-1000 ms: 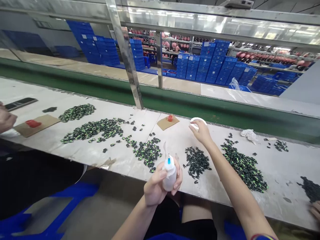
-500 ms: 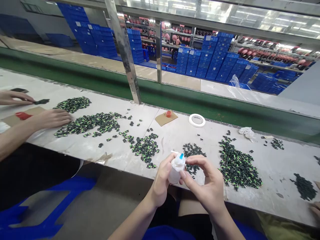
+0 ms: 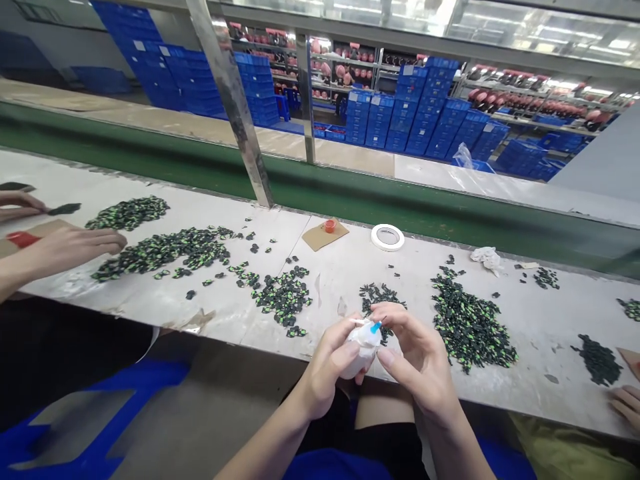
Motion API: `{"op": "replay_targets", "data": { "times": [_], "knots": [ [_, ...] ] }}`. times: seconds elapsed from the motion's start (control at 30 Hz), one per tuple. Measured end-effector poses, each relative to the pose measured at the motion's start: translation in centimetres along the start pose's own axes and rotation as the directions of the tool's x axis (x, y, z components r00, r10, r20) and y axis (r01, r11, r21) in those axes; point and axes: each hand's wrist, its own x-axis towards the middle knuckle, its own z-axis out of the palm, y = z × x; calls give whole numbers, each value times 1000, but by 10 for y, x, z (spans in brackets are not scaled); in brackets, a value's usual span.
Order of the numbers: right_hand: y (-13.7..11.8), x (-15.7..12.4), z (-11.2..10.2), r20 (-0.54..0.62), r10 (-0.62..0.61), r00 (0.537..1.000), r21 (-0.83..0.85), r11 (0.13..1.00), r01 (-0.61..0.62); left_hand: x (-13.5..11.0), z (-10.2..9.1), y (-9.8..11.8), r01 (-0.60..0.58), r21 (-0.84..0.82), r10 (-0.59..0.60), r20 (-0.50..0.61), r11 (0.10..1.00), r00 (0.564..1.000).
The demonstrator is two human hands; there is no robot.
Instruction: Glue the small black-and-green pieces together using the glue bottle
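My left hand [image 3: 326,370] is closed round a small white squeeze bottle [image 3: 361,360] with a blue needle tip [image 3: 375,327], held over the table's near edge. The bottle leans to the right. Beside it, my right hand [image 3: 427,367] has its thumb and fingers apart and curved about the tip. Its thumb is close to the bottle's side; whether it touches, I cannot tell. Just behind my hands lies a pile of small dark pieces [image 3: 373,295], partly hidden by my right fingers. Green-and-black small parts [image 3: 285,293] are heaped to the left, and another such heap [image 3: 470,327] to the right.
A red cap [image 3: 330,226] sits on a cardboard piece [image 3: 316,238], near a roll of white tape [image 3: 387,228]. Crumpled tissue [image 3: 486,259] lies farther right. Another person's hands [image 3: 87,247] work at the left; someone's fingers [image 3: 627,403] show at the right edge. A metal post [image 3: 235,100] rises behind.
The bottle has tipped over to the right, so its blue tip points toward my right hand. My right thumb has drawn slightly off the bottle. The whole view has shifted a little.
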Motion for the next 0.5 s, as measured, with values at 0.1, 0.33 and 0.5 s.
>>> {"op": "replay_targets", "data": {
  "times": [0.1,0.33,0.5],
  "knots": [
    [3,0,2,-19,-8,1000,20,1000,9,1,2,-3,16,-37,-15,18,999,1000],
    [10,1,4,-46,156,987,155,977,-147,-1,2,1,10,84,-8,-33,996,999],
    [4,-1,8,-124,147,981,105,985,-134,0,1,8,34,202,-27,-39,979,999]
  ]
}}
